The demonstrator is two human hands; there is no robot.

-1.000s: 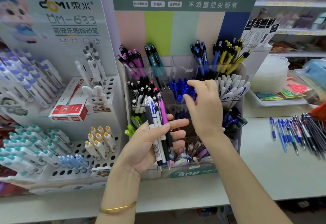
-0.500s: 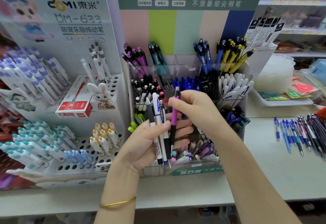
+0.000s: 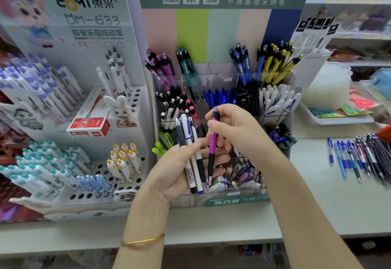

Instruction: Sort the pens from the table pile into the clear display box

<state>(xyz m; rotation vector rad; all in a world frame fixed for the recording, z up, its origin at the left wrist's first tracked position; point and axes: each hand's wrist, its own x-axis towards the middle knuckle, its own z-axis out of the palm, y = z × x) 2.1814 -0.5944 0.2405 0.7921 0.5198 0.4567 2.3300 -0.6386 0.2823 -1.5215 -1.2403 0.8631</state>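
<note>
We see the fingers of the right hand pinched narrowly round the upper end of a purple pen, just under its clicker. The pen stands nearly upright, tip down. Its black lower part lies across the front of the left hand; we cannot tell whether it touches those fingers.

The left hand is palm up. Its thumb is pressed over three pens, with its other fingers curled behind them. One pen has a grey grip, one is white with blue print, and one is white with a black grip. They lie side by side, clickers up and tips towards the wrist. A thin gold bracelet circles that wrist.

Both hands are in front of the clear display box, whose tiered compartments hold purple, teal, blue, yellow, black and white pens, sorted by colour. The purple pen is level with the middle tiers, not in any compartment.

Left of the box stands a white perforated rack with more pens, a red carton and a small rabbit figure.

Well to the right, the pile of pens lies spread on the pale surface.
</note>
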